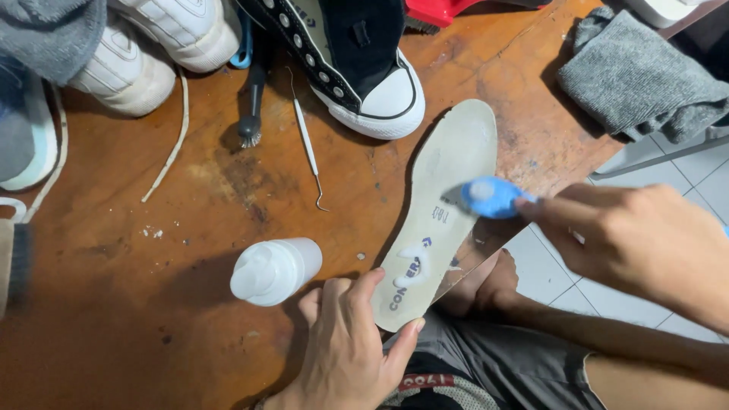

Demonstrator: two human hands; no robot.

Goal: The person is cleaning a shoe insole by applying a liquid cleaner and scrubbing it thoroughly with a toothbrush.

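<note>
A pale, worn shoe insole [448, 182] lies slanted at the edge of a brown wooden table [152, 304], with white foam on its heel part. My left hand [345, 349] presses down on the insole's heel end, thumb and fingers on its edge. My right hand [638, 243] holds a small blue brush [490, 197], whose head rests on the middle of the insole. A white plastic bottle [273, 269] lies on its side just left of my left hand.
A black high-top sneaker with a white toe [357, 68] stands behind the insole. White sneakers [152, 45] sit at the back left, with a metal hook pick [307, 148], a small dark brush [250, 106] and a loose lace [171, 148]. A grey cloth [638, 76] lies at right.
</note>
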